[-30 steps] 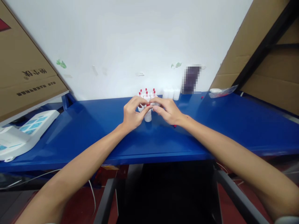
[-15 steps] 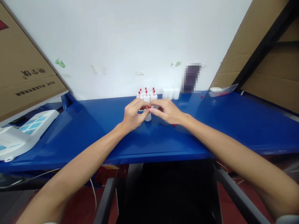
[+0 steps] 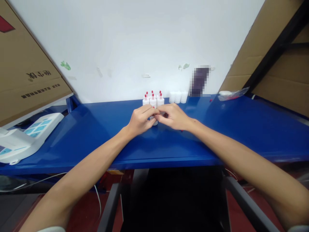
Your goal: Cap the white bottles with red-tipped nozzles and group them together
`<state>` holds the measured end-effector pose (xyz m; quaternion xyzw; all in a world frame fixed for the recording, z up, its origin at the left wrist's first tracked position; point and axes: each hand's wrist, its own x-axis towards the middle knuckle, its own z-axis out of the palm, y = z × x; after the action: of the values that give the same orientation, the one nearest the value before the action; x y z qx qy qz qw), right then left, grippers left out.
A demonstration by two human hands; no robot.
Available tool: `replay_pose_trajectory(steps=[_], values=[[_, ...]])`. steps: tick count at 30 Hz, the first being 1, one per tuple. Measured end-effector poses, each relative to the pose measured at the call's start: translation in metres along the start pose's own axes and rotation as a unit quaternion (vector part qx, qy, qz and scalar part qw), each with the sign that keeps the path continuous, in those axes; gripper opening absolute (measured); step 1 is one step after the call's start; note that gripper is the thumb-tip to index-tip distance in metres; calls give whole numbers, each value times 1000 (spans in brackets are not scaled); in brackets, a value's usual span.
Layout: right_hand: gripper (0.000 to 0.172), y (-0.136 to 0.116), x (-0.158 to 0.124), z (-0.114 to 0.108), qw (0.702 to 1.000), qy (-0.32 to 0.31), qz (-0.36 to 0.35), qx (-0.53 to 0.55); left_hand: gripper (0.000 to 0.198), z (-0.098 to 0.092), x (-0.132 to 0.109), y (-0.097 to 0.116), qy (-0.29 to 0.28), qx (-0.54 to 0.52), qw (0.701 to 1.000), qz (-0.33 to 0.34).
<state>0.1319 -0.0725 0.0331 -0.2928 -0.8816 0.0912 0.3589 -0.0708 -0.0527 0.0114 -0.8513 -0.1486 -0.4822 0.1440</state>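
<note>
A white plastic squeeze bottle (image 3: 154,122) stands on the blue table, its upper part mostly covered by fingers. My left hand (image 3: 142,120) is closed at the bottle's top, with thumb and index finger pinched together. From the other side, my right hand (image 3: 175,117) is also closed there, its fingertips meeting those of the left. A bit of red from the cap shows above the fingers. Just behind stand several white squeeze bottles (image 3: 153,101) with pointed red tips, in two rows.
White bottles without red tips (image 3: 178,97) stand by the wall. A small red piece (image 3: 182,130) lies near my right wrist. A clear bag (image 3: 234,94) lies at the back right. A white device with blue panels (image 3: 32,137) sits at the left, beside a cardboard box (image 3: 31,71).
Both hands stay at the bottle's top. The fingertips have shifted slightly, and the red cap between them is now more covered. The whole view has moved a little.
</note>
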Motion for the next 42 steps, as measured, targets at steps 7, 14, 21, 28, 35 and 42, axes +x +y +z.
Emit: replay_pose_trajectory(steps=[7, 14, 21, 28, 35, 42], values=[[26, 3, 0, -2, 1000, 16, -3, 14, 15, 1, -2, -3, -13, -12, 1000, -13], [45, 7, -1, -2, 998, 24, 38, 35, 20, 0, -3, -6, -13, -30, 997, -66], [34, 13, 1, -6, 994, 23, 107, -10, 19, 1, -1, -8, 84, -34, 977, -191], [22, 11, 4, -1, 988, -49, 130, -65, 23, 3, -4, -13, -33, -65, 976, -207], [39, 6, 5, 8, 978, -97, 179, -52, 20, -2, -3, -11, -76, -24, 983, -168], [39, 1, 5, 11, 974, -117, 190, -31, 13, 3, -5, -11, -50, -16, 980, -191]])
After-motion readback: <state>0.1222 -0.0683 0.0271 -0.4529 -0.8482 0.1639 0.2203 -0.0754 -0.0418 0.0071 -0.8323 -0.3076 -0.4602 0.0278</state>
